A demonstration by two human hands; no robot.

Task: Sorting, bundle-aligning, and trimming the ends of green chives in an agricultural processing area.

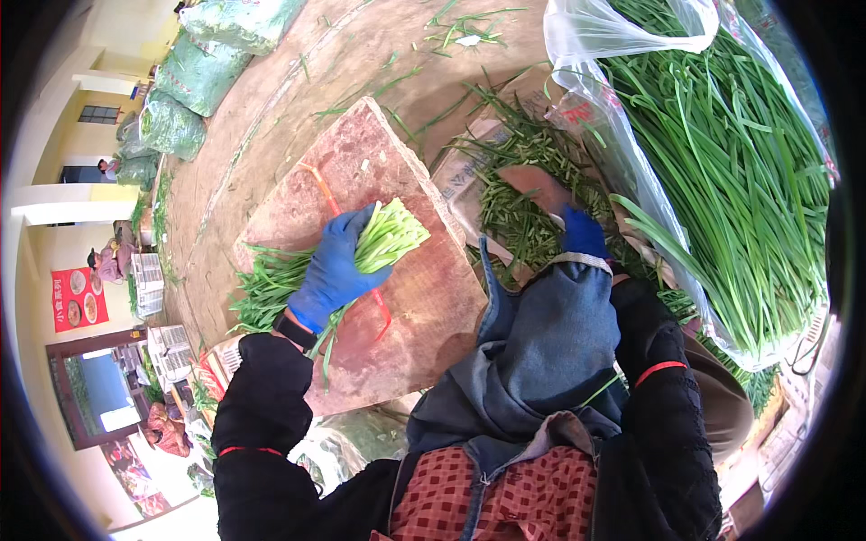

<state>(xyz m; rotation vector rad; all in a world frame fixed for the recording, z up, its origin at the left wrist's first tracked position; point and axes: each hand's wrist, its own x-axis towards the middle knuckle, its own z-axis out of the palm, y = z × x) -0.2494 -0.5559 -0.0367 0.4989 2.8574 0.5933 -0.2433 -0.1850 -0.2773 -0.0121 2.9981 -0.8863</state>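
Observation:
My left hand, in a blue glove, is closed around a bunch of garlic chives. The pale cut ends point right, and the green leaves spread out to the left. The bunch rests on a reddish-brown slab, across an orange-red strap lying there. On the right, my blue-gloved right hand grips a knife with a broad brownish blade; the glove hides its handle. The blade is off the slab, above a heap of short green trimmings.
A clear plastic bag packed with long chives stands to the right. Full green sacks line the far left. Loose leaves litter the floor beyond the slab. People and white crates are at the left.

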